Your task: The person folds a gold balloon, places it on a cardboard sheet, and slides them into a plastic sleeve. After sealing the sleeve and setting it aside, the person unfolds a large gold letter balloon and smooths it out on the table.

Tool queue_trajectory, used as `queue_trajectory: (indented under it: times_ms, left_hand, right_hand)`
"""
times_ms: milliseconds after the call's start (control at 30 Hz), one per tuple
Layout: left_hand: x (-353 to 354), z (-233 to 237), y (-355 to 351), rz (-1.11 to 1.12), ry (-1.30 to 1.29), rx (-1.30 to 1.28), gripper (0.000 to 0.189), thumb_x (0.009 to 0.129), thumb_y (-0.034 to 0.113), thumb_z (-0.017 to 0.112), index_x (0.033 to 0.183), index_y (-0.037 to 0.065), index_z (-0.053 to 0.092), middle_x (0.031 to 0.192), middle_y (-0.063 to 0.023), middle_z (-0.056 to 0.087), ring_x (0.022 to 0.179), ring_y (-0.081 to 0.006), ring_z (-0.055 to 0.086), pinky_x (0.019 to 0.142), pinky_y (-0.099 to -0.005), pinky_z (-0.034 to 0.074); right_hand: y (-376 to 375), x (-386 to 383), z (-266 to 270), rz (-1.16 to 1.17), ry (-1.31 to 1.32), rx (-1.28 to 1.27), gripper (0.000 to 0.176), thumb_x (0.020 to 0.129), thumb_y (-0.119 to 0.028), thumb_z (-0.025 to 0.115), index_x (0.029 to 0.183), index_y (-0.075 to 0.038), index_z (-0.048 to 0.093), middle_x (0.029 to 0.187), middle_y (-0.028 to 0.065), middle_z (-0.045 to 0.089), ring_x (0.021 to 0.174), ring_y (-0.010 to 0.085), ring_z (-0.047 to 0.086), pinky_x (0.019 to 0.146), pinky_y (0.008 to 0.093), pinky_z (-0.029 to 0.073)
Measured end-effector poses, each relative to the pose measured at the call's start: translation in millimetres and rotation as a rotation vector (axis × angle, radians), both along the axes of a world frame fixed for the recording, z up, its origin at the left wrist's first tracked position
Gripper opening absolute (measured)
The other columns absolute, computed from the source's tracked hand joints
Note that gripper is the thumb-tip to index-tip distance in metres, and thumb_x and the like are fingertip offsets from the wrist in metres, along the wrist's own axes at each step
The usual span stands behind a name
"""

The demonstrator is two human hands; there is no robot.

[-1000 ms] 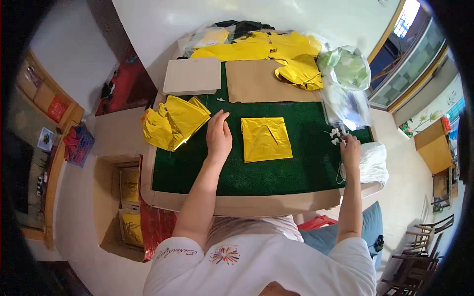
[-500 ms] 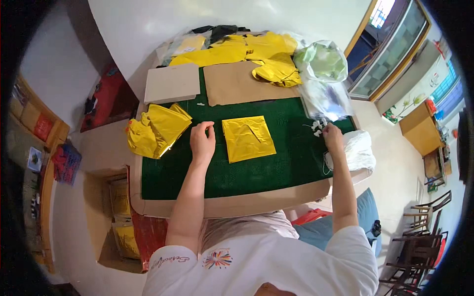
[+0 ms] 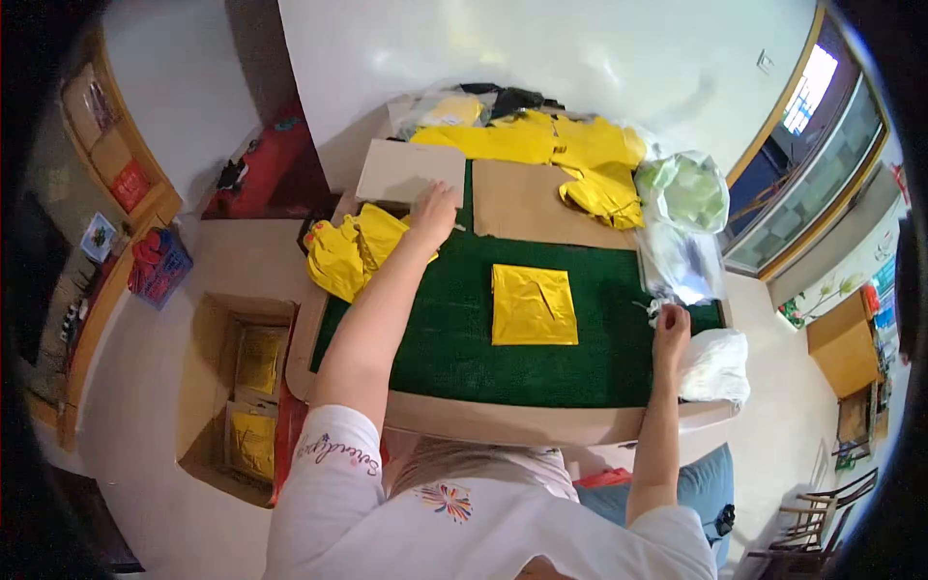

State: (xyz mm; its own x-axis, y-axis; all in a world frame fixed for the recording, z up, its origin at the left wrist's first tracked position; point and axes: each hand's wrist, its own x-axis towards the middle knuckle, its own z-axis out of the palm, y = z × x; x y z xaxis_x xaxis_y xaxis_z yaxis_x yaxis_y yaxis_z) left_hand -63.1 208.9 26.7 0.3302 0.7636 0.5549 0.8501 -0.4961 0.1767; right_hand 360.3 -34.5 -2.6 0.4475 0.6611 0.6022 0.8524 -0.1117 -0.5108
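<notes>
A folded gold foil square [image 3: 533,304] lies flat in the middle of the green mat [image 3: 454,338]. My left hand [image 3: 436,210] reaches far forward to the mat's back edge, fingers down near a small white piece beside the pale cardboard sheet [image 3: 410,171] and above the crumpled gold foil pile [image 3: 355,251]. My right hand [image 3: 671,324] rests at the mat's right edge, pinching small white pieces [image 3: 656,307] next to a white bag [image 3: 716,364].
A brown cardboard sheet [image 3: 527,204] and more gold foil [image 3: 561,155] lie at the back. Clear and green plastic bags [image 3: 684,217] stand at the right. An open carton [image 3: 237,387] with gold packets sits on the floor at the left.
My left hand left the spot beside the gold square and stretched forward to the mat's back edge. The right hand stayed at the white pieces. My head shifted.
</notes>
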Motion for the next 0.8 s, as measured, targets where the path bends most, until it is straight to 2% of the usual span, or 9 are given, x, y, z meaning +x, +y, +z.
queue_trajectory:
  times_ms: [33,100,133,267,467,567,633,700,800]
  left_hand:
    - [-4,2,6,-0.003,0.002,0.017,0.017,0.085,0.013,0.052,0.094,0.002,0.062,0.106,-0.0169,0.06,0.104,-0.0349,0.055,0.089,-0.0438,0.046]
    - [-7,3,17,0.032,0.144,-0.218,0.019,0.086,0.012,0.05,0.097,0.002,0.061,0.111,-0.0159,0.058,0.106,-0.0336,0.055,0.09,-0.044,0.046]
    - [-7,0,17,0.03,0.122,-0.192,0.02,0.086,0.013,0.05,0.095,0.002,0.063,0.107,-0.0159,0.061,0.104,-0.0339,0.057,0.088,-0.0455,0.047]
    - [-2,14,30,0.038,0.322,-0.395,0.02,0.085,0.014,0.051,0.091,0.002,0.066,0.102,-0.0178,0.064,0.099,-0.0354,0.06,0.085,-0.0469,0.048]
    - [-4,18,24,-0.045,0.243,-0.314,0.019,0.084,0.012,0.05,0.09,0.004,0.066,0.097,-0.0193,0.065,0.094,-0.0361,0.062,0.08,-0.047,0.05]
    - [8,40,5,0.065,0.214,-0.228,0.017,0.086,0.014,0.049,0.091,0.005,0.063,0.093,-0.0153,0.066,0.09,-0.0357,0.062,0.076,-0.0473,0.05]
    - [26,45,-11,-0.021,-0.088,0.022,0.015,0.087,0.015,0.049,0.091,0.007,0.061,0.092,-0.0115,0.065,0.09,-0.0342,0.061,0.072,-0.0465,0.05]
    - [52,42,-17,-0.168,-0.113,0.164,0.014,0.086,0.015,0.05,0.093,0.01,0.061,0.093,-0.0086,0.063,0.092,-0.0307,0.059,0.071,-0.043,0.051]
    - [98,30,-39,-0.38,-0.135,0.248,0.014,0.083,0.013,0.052,0.094,0.009,0.061,0.094,-0.0088,0.063,0.092,-0.0288,0.059,0.075,-0.0411,0.051]
  right_hand:
    - [-2,-9,8,-0.02,0.008,0.068,0.012,0.087,-0.007,0.058,0.098,-0.004,0.062,0.084,0.0117,0.055,0.071,0.0247,0.056,0.066,0.0344,0.046]
    - [0,-4,-1,-0.014,0.016,0.08,0.02,0.086,-0.006,0.058,0.106,-0.005,0.063,0.082,0.0102,0.054,0.068,0.0213,0.054,0.064,0.0313,0.046]
    - [1,-7,-1,0.003,0.04,0.099,0.023,0.085,-0.006,0.06,0.108,-0.006,0.063,0.08,0.0096,0.054,0.069,0.0204,0.054,0.062,0.0298,0.046]
    - [3,-1,-7,-0.012,0.03,0.102,0.02,0.084,-0.002,0.059,0.102,-0.005,0.064,0.08,0.0088,0.054,0.067,0.019,0.054,0.061,0.0294,0.045]
    - [5,1,-12,0.051,0.034,0.159,0.012,0.082,0.001,0.06,0.092,-0.003,0.064,0.08,0.0088,0.055,0.066,0.0189,0.054,0.061,0.0296,0.045]
    - [2,-8,-3,0.034,0.109,0.129,0.011,0.081,0.001,0.06,0.091,-0.003,0.064,0.082,0.0091,0.055,0.066,0.0194,0.055,0.061,0.0298,0.045]
    - [1,-11,1,0.015,0.144,0.113,0.011,0.081,0.001,0.06,0.09,-0.003,0.064,0.082,0.0093,0.055,0.067,0.0197,0.055,0.061,0.0298,0.045]
    - [1,-11,1,0.04,0.061,0.125,0.011,0.081,0.002,0.06,0.09,-0.003,0.065,0.084,0.0095,0.055,0.069,0.0198,0.055,0.062,0.0296,0.045]
    - [4,-11,-3,0.084,0.115,0.138,0.01,0.081,0.003,0.059,0.088,-0.001,0.065,0.083,0.008,0.055,0.072,0.0184,0.056,0.063,0.0279,0.045]
